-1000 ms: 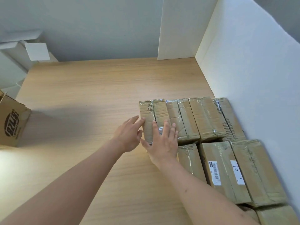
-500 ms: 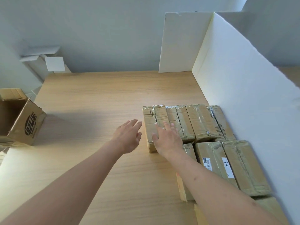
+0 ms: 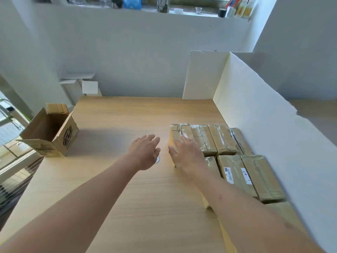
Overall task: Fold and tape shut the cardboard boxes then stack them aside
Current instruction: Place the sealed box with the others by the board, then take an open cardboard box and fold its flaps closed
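Several taped brown boxes (image 3: 213, 139) lie in rows on the right of the wooden table (image 3: 127, 179), against a white board. My right hand (image 3: 187, 154) rests flat with straight fingers on the leftmost box of the far row (image 3: 177, 132). My left hand (image 3: 145, 152) hovers open just left of that box, apart from it, holding nothing. A box with a barcode label (image 3: 235, 172) lies in the nearer row.
An open brown cardboard box (image 3: 52, 132) lies tipped at the table's left edge. White boards (image 3: 255, 125) wall off the right side and far right corner. A shelf with bottles and jars (image 3: 164, 6) runs along the back wall.
My head has lifted, so more of the room shows. My left hand has drawn away to the left of the leftmost box. My right hand stays on that box.
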`<control>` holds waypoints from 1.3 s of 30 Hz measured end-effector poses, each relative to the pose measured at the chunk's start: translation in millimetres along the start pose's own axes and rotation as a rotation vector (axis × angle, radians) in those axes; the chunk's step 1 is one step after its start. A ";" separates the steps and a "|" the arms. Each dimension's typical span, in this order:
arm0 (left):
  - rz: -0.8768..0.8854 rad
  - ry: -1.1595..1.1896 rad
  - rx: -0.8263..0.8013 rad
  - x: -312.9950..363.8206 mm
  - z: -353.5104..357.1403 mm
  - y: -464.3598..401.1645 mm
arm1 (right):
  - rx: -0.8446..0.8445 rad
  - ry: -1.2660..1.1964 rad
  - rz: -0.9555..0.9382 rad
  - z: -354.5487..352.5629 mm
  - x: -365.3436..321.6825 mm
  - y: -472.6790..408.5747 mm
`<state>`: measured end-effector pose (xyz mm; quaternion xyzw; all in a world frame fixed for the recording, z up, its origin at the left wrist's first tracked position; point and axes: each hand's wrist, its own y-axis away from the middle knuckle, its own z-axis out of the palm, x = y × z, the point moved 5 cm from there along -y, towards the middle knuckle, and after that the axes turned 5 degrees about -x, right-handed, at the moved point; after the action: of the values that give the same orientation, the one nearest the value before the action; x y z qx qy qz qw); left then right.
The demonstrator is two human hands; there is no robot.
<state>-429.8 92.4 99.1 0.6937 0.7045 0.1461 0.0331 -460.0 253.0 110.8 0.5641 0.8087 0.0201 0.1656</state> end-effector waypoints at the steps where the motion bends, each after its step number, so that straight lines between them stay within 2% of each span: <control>1: 0.000 0.000 0.010 -0.1 -4.5 8.5 | 0.012 0.008 -0.010 -3.5 -5.1 7.6; 9: -0.016 0.006 0.137 15.1 -39.7 63.8 | 0.083 0.031 -0.073 -34.5 -23.0 54.1; 14: -0.066 0.011 0.159 14.4 -52.1 95.1 | 0.113 -0.003 -0.118 -45.2 -33.4 76.7; 23: -0.104 -0.013 0.216 -17.9 -86.6 138.9 | 0.171 0.012 -0.181 -63.5 -88.4 95.0; 30: -0.106 -0.006 0.291 -91.4 -112.6 169.3 | 0.202 0.058 -0.211 -56.6 -178.4 82.1; 39: -0.061 -0.017 0.239 -278.2 -107.6 188.8 | 0.142 0.049 -0.191 8.4 -363.2 43.7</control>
<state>-264.0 -200.4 206.0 0.6721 0.7375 0.0539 -0.0394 -305.9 -66.3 201.6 0.4943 0.8618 -0.0394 0.1067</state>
